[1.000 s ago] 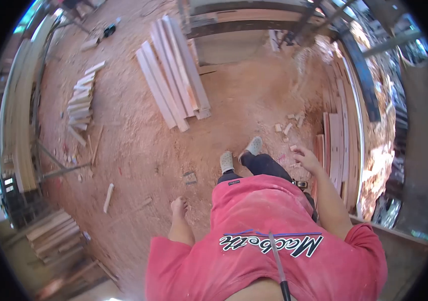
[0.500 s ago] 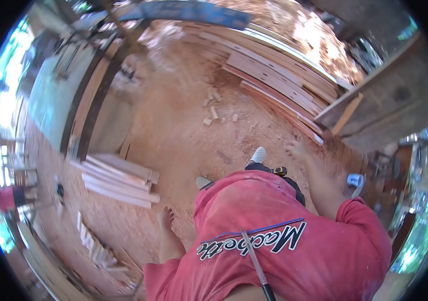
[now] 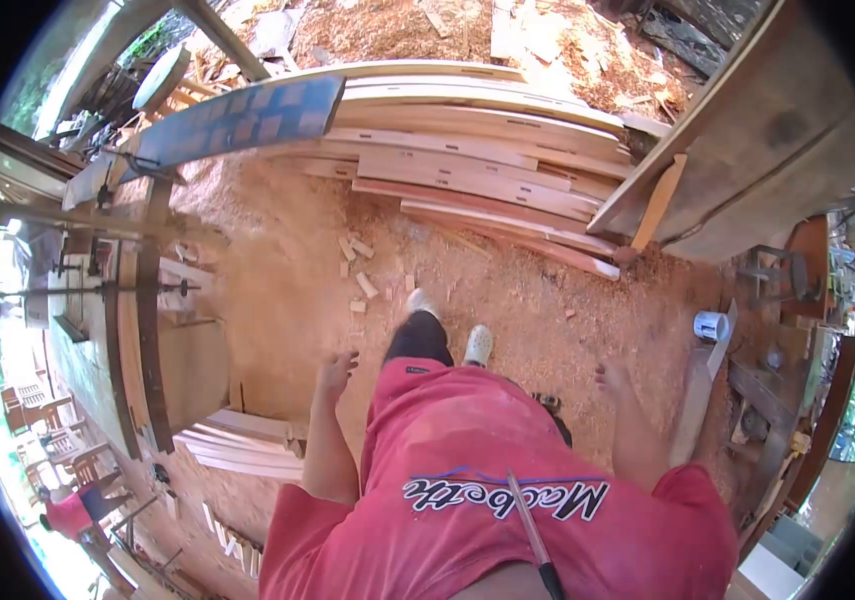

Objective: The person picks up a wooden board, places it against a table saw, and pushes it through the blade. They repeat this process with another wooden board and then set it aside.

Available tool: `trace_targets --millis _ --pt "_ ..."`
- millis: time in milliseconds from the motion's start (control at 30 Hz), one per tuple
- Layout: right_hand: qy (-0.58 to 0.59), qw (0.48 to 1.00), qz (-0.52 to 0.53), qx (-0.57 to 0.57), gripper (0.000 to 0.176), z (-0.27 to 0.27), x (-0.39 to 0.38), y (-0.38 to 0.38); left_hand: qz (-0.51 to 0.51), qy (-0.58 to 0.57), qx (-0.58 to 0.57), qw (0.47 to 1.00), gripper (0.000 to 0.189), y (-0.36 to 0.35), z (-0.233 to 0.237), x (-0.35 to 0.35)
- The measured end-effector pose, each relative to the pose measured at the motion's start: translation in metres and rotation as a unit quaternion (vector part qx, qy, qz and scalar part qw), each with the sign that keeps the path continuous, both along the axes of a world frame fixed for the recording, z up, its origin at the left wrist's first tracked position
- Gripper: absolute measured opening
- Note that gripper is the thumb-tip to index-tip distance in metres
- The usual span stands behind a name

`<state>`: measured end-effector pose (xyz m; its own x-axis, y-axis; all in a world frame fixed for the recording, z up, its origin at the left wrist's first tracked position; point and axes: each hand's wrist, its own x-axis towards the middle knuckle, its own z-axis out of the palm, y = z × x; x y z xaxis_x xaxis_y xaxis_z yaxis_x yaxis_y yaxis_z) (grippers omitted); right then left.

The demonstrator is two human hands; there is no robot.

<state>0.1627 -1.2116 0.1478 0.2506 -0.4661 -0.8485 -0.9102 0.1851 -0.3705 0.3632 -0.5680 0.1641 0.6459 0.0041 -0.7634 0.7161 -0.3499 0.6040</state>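
Left-hand grip (image 3: pixel 335 378) is bare, its fingers parted; I see the right-hand grip (image 3: pixel 613 380) bare too, loosely spread and slightly blurred. Nearest the left one, not touching it, pale planks (image 3: pixel 239 449) lie stacked on the sawdust-strewn floor (image 3: pixel 517 300); near the right one is a long board (image 3: pixel 695 410). I'd judge each plank stiff, lighter singly than stacked, hardly slippery, perhaps splintery, best held by both long edges about mid-length.

Stacked planks (image 3: pixel 477 176), offcuts (image 3: pixel 366 286) and a sawdusty floor (image 3: pixel 527 300) mark a woodworking shop.
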Motion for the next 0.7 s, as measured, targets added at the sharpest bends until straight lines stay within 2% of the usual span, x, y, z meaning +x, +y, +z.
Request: trace_targets --millis 67,100,167,300,333,367,400,433,500,533,567,600,667,700 --pt "-0.018 1.0 -0.01 0.006 0.034 0.001 0.024 0.007 -0.109 0.014 0.071 0.991 0.059 0.009 -0.008 0.046" --pt "-0.036 0.999 -0.016 0.004 0.033 0.009 0.038 0.011 -0.119 0.013 0.072 0.99 0.059 0.01 -0.015 0.074" --pt "-0.064 0.997 -0.038 -0.01 0.032 0.024 0.064 0.023 0.057 0.01 0.072 0.996 0.056 0.011 -0.033 0.13" --pt "-0.107 0.99 -0.083 -0.028 0.033 0.043 0.125 0.013 0.112 -0.027 0.019 0.993 0.062 0.025 -0.079 0.274" --pt "-0.1 0.991 -0.08 -0.028 0.033 0.038 0.136 0.002 0.158 -0.034 0.01 0.987 0.068 0.01 -0.072 0.311" --pt "-0.148 0.987 -0.052 -0.044 0.033 0.023 0.147 -0.01 0.205 -0.042 0.004 0.978 0.074 -0.004 -0.054 0.35" --pt "-0.197 0.978 -0.022 -0.057 0.034 0.011 0.162 -0.022 0.255 -0.068 0.011 0.964 0.075 -0.023 -0.035 0.382" --pt "-0.192 0.98 -0.015 -0.051 0.034 0.007 0.184 -0.029 0.306 -0.096 0.02 0.947 0.077 -0.039 -0.02 0.413" --pt "-0.131 0.988 -0.026 -0.08 0.03 -0.008 0.253 -0.038 0.399 -0.091 0.061 0.91 0.069 -0.05 0.001 0.481" --pt "-0.126 0.989 -0.019 -0.07 0.03 -0.033 0.28 -0.048 0.453 -0.122 0.047 0.882 0.066 -0.073 0.031 0.499" --pt "-0.122 0.992 0.029 -0.011 0.028 -0.067 0.31 -0.064 0.506 -0.155 0.031 0.848 0.063 -0.099 0.046 0.513" --pt "-0.116 0.989 0.073 0.048 0.026 -0.1 0.341 -0.075 0.506 -0.172 0.083 0.841 0.058 -0.087 0.026 0.532" --pt "-0.101 0.987 0.093 0.078 0.024 -0.139 0.402 -0.077 0.354 -0.167 0.315 0.864 0.048 -0.002 -0.041 0.548" --pt "-0.099 0.985 0.132 0.057 0.022 -0.172 0.431 -0.088 0.302 -0.164 0.376 0.861 0.043 0.036 -0.058 0.54"
